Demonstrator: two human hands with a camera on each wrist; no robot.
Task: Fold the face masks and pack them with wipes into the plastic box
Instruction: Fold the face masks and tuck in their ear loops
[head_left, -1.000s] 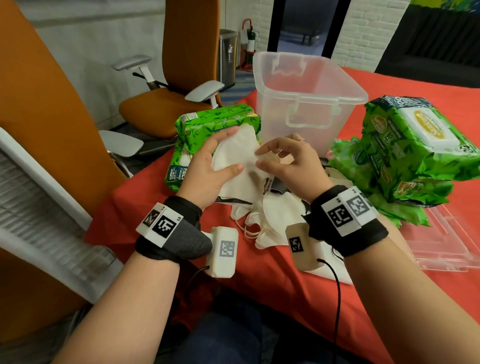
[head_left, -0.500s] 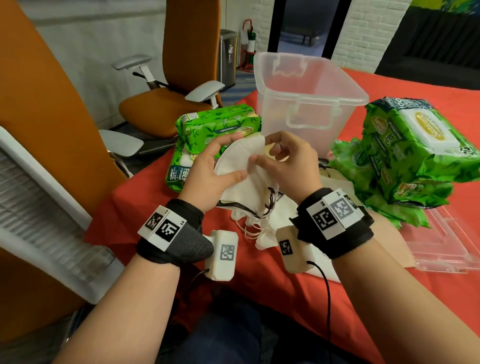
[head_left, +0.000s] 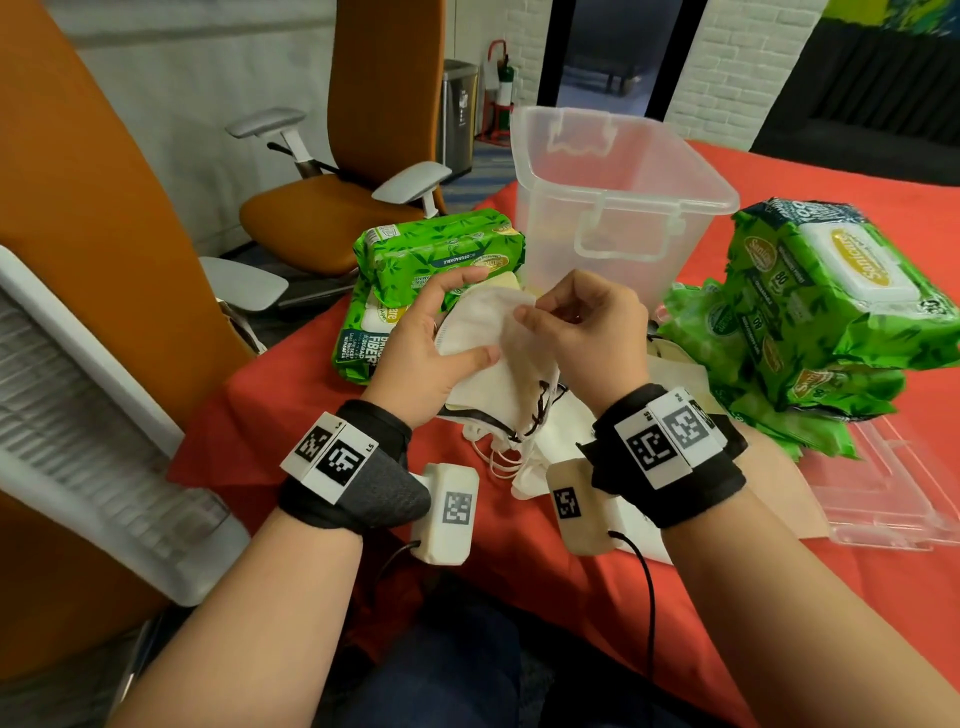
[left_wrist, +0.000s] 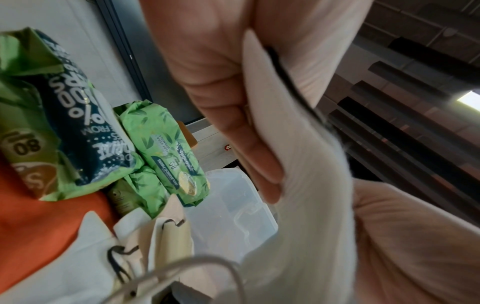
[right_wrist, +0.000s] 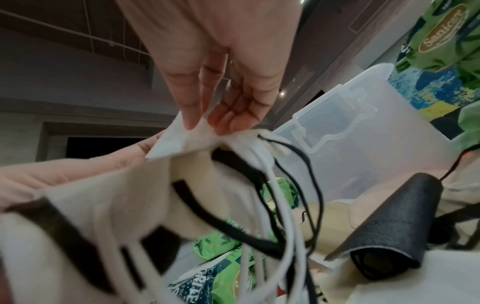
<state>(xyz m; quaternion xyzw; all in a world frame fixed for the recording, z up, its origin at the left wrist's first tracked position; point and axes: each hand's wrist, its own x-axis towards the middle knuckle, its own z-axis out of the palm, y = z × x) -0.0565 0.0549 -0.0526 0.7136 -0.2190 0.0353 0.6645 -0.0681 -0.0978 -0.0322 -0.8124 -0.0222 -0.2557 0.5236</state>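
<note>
White fabric of a face mask (head_left: 485, 332) is held up above the red tablecloth (head_left: 291, 410), near the table's left edge and just in front of the clear plastic box (head_left: 613, 208). Left hand (head_left: 415, 353) grips the mask's left side, thumb curled over its near face and fingers behind. Right hand (head_left: 587, 338) pinches the mask's upper right corner between thumb and fingertips (right_wrist: 192, 121). Black and white ear loops (right_wrist: 283, 205) dangle beneath the mask. More masks (head_left: 540, 441) lie in a loose heap on the cloth directly below the hands. Far left of the hands, two green wipe packs (head_left: 431, 280) are stacked, touching the box's left wall. A taller pile of green wipe packs (head_left: 826, 306) stands to the right. Box lid (head_left: 893, 499) lies flat at the near right. Orange office chairs (head_left: 363, 171) stand beyond the table's left edge.
</note>
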